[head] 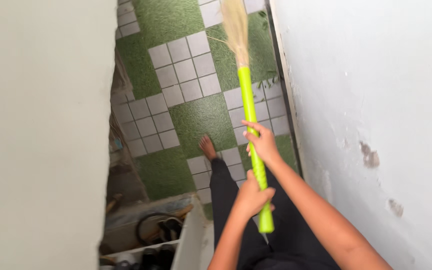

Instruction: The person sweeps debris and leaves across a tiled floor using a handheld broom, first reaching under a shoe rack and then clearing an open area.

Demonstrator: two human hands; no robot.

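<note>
I hold a broom with a bright green handle (pixel 248 100) and pale straw bristles (pixel 236 27) that reach forward over the floor. My right hand (pixel 261 142) grips the handle about midway. My left hand (pixel 252 196) grips it lower, close to the handle's end near my body. My bare foot (pixel 207 147) and black trouser leg (pixel 226 200) stand on the floor of green and white-grey tiles (pixel 186 75).
A white wall (pixel 376 100) with chipped spots runs along the right. A pale wall or door (pixel 41 135) fills the left. At the lower left is a low shelf (pixel 186 245) with dark items, and cluttered things lie along the left edge of the floor.
</note>
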